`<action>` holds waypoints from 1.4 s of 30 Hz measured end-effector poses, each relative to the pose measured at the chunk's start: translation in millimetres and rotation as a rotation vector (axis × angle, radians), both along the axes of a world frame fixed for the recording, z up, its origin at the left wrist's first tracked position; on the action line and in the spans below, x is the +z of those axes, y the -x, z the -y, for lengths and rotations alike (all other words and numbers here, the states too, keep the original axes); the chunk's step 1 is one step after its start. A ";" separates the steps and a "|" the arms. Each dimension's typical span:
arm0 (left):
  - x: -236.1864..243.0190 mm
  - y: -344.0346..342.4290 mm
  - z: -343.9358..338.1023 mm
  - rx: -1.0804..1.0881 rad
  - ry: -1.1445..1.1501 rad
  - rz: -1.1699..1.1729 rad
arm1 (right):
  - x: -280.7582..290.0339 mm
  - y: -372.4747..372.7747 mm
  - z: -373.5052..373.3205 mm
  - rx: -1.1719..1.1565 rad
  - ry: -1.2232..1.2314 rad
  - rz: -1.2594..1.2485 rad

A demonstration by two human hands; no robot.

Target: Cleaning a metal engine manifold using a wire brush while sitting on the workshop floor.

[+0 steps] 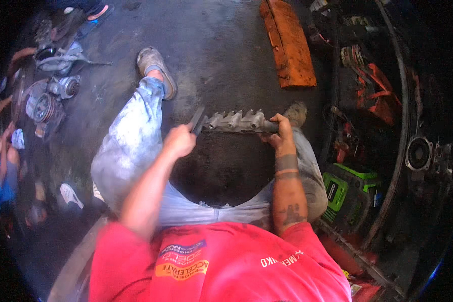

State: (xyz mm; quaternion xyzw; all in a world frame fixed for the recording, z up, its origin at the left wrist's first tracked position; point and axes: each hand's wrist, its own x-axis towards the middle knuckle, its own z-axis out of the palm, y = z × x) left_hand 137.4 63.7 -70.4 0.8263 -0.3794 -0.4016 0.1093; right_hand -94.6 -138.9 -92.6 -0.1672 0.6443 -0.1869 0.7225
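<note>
A long grey cast-metal engine part, with several stubby raised ports in a row, is held level between my knees. My right hand is closed around its right end. My left hand is closed on a dark, flat, straight-edged tool, which slants up beside the part's left end. I cannot tell whether the tool touches the part, nor its exact kind.
An orange metal box lies ahead on the dark floor. Greasy machine parts are at the left, near other people. To the right are a green-and-black case, red tools and a round metal part behind a rail.
</note>
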 end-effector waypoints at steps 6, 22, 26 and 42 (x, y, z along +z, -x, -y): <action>-57.8 -46.8 40.0 0.144 0.141 -0.016 | 15.9 -9.5 -2.0 0.187 0.161 0.101; 16.2 14.2 5.3 0.135 0.341 0.095 | 39.8 -34.6 -29.0 0.411 0.512 0.160; 70.6 51.7 -65.9 0.278 0.367 0.066 | 28.3 -39.3 -28.5 0.461 0.588 0.202; 45.9 90.2 -64.5 0.427 0.284 -0.255 | 18.2 -39.5 -19.9 0.414 0.503 0.200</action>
